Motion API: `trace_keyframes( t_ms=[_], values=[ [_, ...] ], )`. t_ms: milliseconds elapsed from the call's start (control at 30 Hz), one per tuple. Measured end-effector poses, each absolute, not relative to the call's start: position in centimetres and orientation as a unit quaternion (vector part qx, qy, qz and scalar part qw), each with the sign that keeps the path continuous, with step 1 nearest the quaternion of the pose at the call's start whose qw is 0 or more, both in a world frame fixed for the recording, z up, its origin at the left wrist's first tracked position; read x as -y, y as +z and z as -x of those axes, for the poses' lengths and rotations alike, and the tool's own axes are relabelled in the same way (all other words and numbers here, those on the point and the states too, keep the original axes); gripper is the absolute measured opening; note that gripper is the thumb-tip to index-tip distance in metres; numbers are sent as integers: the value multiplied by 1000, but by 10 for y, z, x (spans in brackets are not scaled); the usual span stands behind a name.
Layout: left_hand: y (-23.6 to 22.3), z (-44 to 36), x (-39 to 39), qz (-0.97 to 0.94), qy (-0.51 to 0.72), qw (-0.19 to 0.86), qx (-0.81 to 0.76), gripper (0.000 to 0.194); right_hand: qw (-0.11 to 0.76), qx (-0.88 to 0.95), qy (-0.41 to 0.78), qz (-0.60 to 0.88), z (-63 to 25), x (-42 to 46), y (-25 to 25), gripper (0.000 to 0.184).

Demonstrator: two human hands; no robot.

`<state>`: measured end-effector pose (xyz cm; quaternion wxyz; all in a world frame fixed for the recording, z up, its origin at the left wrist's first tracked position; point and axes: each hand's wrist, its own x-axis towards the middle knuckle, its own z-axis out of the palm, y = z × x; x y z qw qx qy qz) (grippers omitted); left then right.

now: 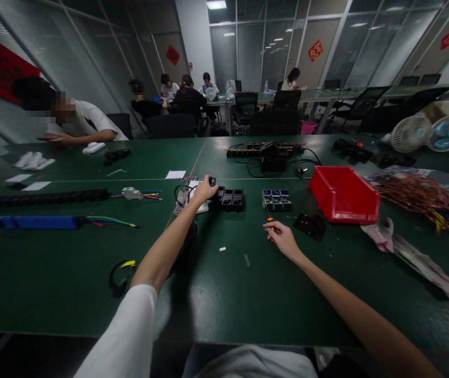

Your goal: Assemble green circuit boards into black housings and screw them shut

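Note:
My left hand (pixel 204 190) reaches out over the green table (pixel 91 273) and pinches a small black part (pixel 212 181) just left of a black tray of compartments (pixel 230 198). My right hand (pixel 281 236) rests on the table, fingers closed around a thin screwdriver with an orange collar (pixel 269 216), its tip pointing toward a block of blue-topped terminal parts (pixel 276 199). A flat black plate (pixel 310 225) lies just right of that hand.
A red bin (pixel 343 194) stands right of the terminal parts, with a bag of coloured wires (pixel 421 197) beyond. Black and blue cable strips (pixel 43 198) lie at left. A power strip with cables (pixel 266 151) sits farther back. A seated person (pixel 71 123) works at far left; fans (pixel 429 131) stand at right.

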<state>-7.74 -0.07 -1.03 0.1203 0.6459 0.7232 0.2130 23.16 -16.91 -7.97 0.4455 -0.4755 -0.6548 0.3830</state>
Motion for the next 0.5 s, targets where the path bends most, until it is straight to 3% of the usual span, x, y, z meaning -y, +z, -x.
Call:
trace_keyframes(
  t_ms=[500],
  values=[
    [-23,74,-12,-662,153,128,-722,58,453,653,374,479,-231,168,-82,32]
  ],
)
